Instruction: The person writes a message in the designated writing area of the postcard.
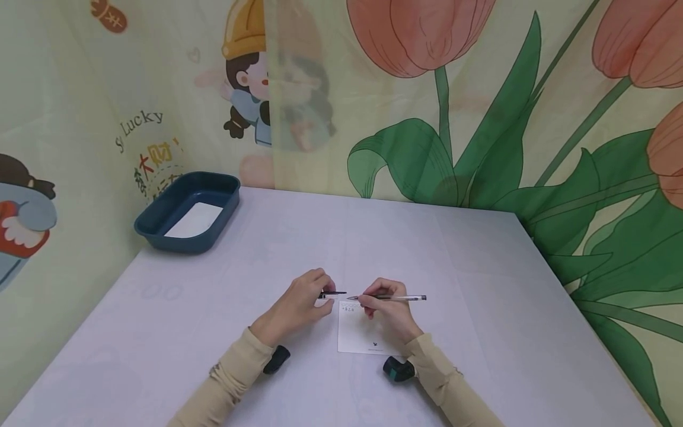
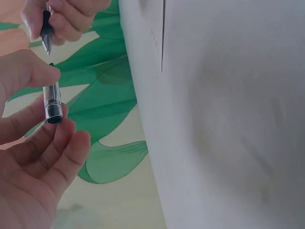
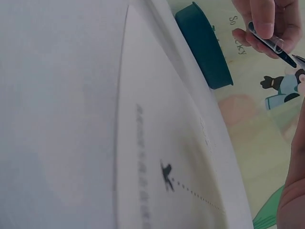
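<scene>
My left hand point(image 1: 299, 305) pinches a pen cap point(image 2: 53, 105) between thumb and fingers; the cap is clear with a dark end and a dark clip. Opposite it, my right hand point(image 1: 392, 308) grips a clear-barrelled gel pen point(image 1: 416, 298) with a dark grip. The pen's bare metal tip points left at the cap, with a small gap between them in the left wrist view. Below the hands, a white sheet of paper point(image 1: 354, 335) lies on the table. It bears a few small marks near its top edge and a little dark bird-like print lower down.
A dark blue plastic basin point(image 1: 226, 207) with a white sheet point(image 1: 194, 220) inside stands at the table's back left corner. Printed curtains point(image 1: 315, 172) hang behind the white table point(image 1: 459, 261). Black wrist cameras point(image 1: 399, 369) sit under both sleeves.
</scene>
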Motion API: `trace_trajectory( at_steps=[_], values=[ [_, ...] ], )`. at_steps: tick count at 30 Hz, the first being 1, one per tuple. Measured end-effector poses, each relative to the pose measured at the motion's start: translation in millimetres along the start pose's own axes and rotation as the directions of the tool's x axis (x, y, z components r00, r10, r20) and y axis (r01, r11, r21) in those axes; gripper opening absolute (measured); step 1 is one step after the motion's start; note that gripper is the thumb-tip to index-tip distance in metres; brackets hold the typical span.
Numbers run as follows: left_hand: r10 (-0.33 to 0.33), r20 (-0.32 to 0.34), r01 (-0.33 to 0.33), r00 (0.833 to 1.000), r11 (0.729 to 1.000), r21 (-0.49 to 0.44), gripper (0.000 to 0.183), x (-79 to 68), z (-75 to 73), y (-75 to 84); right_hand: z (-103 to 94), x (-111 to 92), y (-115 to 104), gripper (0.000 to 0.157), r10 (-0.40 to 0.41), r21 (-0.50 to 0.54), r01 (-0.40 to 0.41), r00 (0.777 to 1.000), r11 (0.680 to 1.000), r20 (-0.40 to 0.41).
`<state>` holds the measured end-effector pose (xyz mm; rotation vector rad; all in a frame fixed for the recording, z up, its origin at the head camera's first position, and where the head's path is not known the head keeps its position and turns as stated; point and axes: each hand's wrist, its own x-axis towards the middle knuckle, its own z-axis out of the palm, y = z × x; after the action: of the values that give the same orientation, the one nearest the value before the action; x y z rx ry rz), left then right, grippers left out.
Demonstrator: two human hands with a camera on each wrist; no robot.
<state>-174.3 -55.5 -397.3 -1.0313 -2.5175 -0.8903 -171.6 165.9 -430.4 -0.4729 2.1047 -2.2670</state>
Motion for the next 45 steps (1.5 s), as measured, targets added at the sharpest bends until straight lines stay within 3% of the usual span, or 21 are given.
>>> trace_trajectory(
  at_steps=[6,18,34,45],
  values=[
    [0.017,0.013,-0.017,1.0,1.0,-0.017,0.014,0.8,2.7,5.8,4.2,-0.5,0.9,0.021,0.015,0.031,-0.015,1.0,0.999,0.001],
    [0.093,-0.01,-0.093,0.996,0.996,-0.012,0.014,3.4,5.2,13.1,7.6,-3.2,0.8,0.021,0.058,0.083,-0.058,0.998,0.995,-0.002],
    [0.137,-0.029,-0.137,0.99,0.991,0.007,0.012,4.0,8.5,18.5,9.9,-4.7,6.0,0.026,0.087,0.204,-0.094,0.995,0.974,0.042],
    [0.175,-0.034,-0.173,0.984,0.984,0.035,0.012,2.6,10.2,19.3,13.5,-6.8,7.1,0.023,0.118,0.235,-0.131,0.991,0.963,0.068]
  ],
)
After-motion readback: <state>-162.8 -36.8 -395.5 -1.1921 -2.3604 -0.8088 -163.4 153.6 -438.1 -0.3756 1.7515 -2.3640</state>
